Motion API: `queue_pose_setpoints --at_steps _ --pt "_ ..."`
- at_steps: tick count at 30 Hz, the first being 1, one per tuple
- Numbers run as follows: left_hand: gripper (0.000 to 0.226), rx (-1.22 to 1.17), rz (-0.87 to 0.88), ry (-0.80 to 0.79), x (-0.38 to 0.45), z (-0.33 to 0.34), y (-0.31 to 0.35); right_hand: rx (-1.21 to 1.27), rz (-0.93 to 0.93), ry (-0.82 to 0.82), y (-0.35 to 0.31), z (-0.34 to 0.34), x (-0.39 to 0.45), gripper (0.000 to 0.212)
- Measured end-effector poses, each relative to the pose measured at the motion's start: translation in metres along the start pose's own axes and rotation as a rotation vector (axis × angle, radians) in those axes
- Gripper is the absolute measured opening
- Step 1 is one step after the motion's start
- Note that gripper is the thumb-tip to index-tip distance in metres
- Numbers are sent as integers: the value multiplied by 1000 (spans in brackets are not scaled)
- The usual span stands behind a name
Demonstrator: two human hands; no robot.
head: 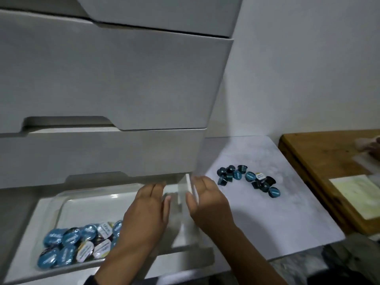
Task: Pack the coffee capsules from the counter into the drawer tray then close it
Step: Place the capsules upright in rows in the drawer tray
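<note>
Coffee capsules (74,246) lay packed in the near left corner of a clear tray (61,202) inside the open bottom drawer (22,233) of a white cabinet. The left hand (147,214) hovered over the tray with fingers straight, holding nothing; the right hand (205,199), fingers relaxed, was beside the drawer's right wall. More capsules (248,178) sat scattered on the marbled counter (287,219), left of a wooden board (320,161).

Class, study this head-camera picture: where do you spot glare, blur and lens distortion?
Head view: glare streaks the clear tray along its far rim; motion blur smears both hands, left hand and right hand; wide-angle distortion tilts and bends the drawer fronts; lighting is dim, and the counter capsules look soft.
</note>
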State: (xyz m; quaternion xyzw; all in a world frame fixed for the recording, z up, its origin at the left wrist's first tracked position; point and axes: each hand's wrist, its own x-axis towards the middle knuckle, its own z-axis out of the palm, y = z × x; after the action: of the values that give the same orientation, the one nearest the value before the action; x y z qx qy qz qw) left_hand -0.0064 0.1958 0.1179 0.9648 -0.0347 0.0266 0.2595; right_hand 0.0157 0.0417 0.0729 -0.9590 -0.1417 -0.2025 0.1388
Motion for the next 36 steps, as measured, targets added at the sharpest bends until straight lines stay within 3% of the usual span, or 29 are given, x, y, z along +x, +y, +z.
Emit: queue_pose_setpoints --at_steps 5,7,13,17,27,32,36 --pt "35 -85 92 20 17 50 83 83 197 -64 101 -22 -14 27" --pt "37 -127 96 -8 22 75 113 -8 173 -154 145 -23 -24 29" --pt "36 -187 23 -127 43 149 176 48 407 -221 250 -32 -48 33" --pt "33 -224 -50 -259 62 193 200 57 490 -310 299 -27 -58 19" --pt "43 -262 -163 -400 114 269 229 107 500 -448 348 -4 -53 12" --pt "37 -320 -209 -342 118 282 234 181 524 -481 352 -7 -50 24" --pt "25 -432 -294 -259 118 287 234 221 528 -492 354 -12 -45 22"
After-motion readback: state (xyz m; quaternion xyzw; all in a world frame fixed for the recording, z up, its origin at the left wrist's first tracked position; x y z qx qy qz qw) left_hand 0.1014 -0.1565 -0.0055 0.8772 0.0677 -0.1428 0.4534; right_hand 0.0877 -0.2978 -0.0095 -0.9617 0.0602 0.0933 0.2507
